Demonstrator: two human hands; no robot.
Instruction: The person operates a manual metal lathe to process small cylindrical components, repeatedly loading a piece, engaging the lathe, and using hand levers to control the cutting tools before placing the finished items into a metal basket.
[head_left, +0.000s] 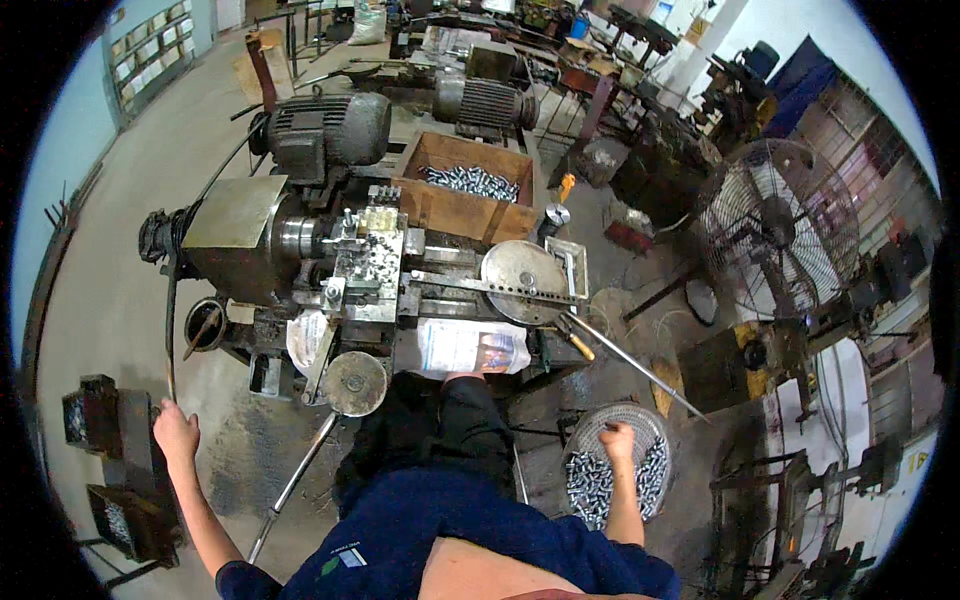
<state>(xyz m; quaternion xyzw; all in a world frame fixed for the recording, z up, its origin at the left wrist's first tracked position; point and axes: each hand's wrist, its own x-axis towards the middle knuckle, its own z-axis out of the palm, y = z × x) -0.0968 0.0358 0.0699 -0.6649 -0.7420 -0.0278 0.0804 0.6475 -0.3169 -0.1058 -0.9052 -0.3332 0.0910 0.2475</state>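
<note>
At the left, my left hand (177, 432) is closed round the lower end of a long dark lever (170, 345) that hangs from the lathe-like machine (235, 235). My right hand (618, 440) is over the round basket (612, 413) at my right side, its fingers curled together. Whether a small part is between those fingers I cannot make out. Many short shiny metal parts (590, 485) lie in the basket below that hand. In front of me are the machine's spindle (298, 238) and its tool slide (370, 265).
A wooden box (465, 215) of similar parts stands behind the slide. Two round metal discs, one at the right (524, 280) and one nearer (356, 384), carry long rods. A large fan (778, 225) stands at the right. Dark bins (125, 520) are at the lower left.
</note>
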